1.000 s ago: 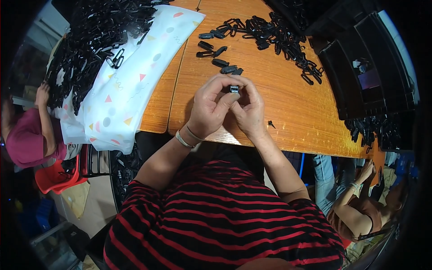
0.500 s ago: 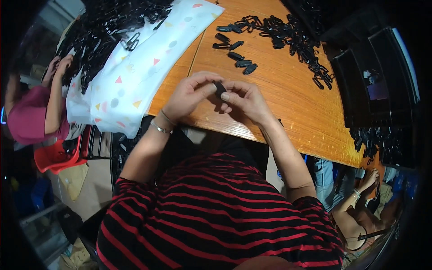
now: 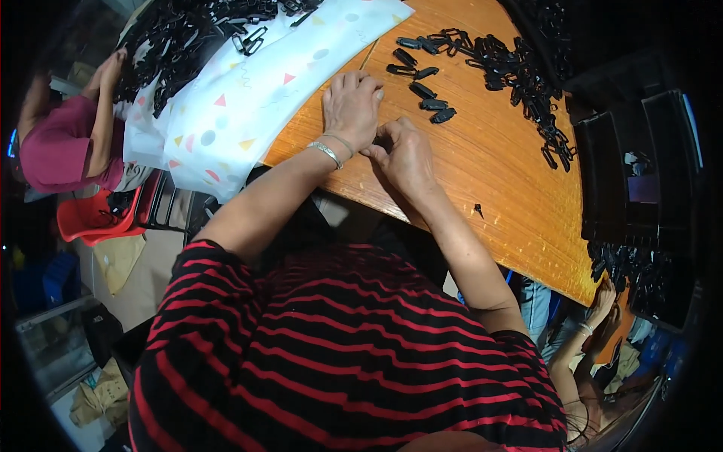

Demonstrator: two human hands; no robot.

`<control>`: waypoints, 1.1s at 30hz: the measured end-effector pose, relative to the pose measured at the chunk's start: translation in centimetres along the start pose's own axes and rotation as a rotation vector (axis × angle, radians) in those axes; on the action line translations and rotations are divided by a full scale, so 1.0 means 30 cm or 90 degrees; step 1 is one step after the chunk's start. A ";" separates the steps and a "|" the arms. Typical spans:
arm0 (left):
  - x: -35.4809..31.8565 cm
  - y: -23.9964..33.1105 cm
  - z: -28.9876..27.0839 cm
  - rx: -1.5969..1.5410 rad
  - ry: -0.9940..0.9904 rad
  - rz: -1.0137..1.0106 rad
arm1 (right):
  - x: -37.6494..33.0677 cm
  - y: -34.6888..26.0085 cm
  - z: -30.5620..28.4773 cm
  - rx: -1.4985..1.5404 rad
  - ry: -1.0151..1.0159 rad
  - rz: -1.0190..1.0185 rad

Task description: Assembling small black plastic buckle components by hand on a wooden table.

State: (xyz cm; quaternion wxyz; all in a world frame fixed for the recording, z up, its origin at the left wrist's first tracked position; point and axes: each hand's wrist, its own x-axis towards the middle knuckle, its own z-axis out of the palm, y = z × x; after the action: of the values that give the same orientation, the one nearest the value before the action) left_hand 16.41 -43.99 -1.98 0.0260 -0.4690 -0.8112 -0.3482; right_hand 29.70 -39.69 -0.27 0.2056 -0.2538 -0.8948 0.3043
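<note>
Close together over the near part of the wooden table (image 3: 459,177), my two hands almost touch. My left hand (image 3: 352,109) is bent down with its back up and its fingers curled; what lies under it is hidden. Thumb and fingers of my right hand (image 3: 409,154) are pinched together beside it, with a dark patch between them that I cannot make out. Just beyond, several black plastic buckles (image 3: 433,105) lie in a loose line. Farther right is a heap of black oblong plastic frames (image 3: 520,75).
A white sheet with coloured shapes (image 3: 218,124) covers the table's left side under a large black heap (image 3: 188,45). A person in a maroon shirt (image 3: 64,143) sits there near a red chair (image 3: 79,218). One tiny black piece (image 3: 478,209) lies near the front edge. Another person's hand (image 3: 602,305) shows lower right.
My hands have gone from holding a small black piece between them to resting low at the table; the left has turned back up. The piece no longer shows plainly. The view has shifted.
</note>
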 end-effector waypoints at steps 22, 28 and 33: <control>0.030 0.049 0.019 0.025 -0.029 0.070 | -0.028 0.002 -0.039 -0.018 -0.006 0.049; 0.011 0.033 0.015 0.106 -0.009 0.163 | -0.060 0.023 -0.067 0.027 0.026 0.029; 0.021 0.057 0.002 0.124 -0.012 0.193 | -0.054 0.033 -0.057 0.010 0.009 0.028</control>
State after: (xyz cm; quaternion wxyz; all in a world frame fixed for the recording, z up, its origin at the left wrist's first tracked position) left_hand 17.42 -42.96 -0.86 0.1161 -0.5841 -0.7615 -0.2558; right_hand 32.20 -39.20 -0.02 0.2070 -0.2741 -0.8851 0.3140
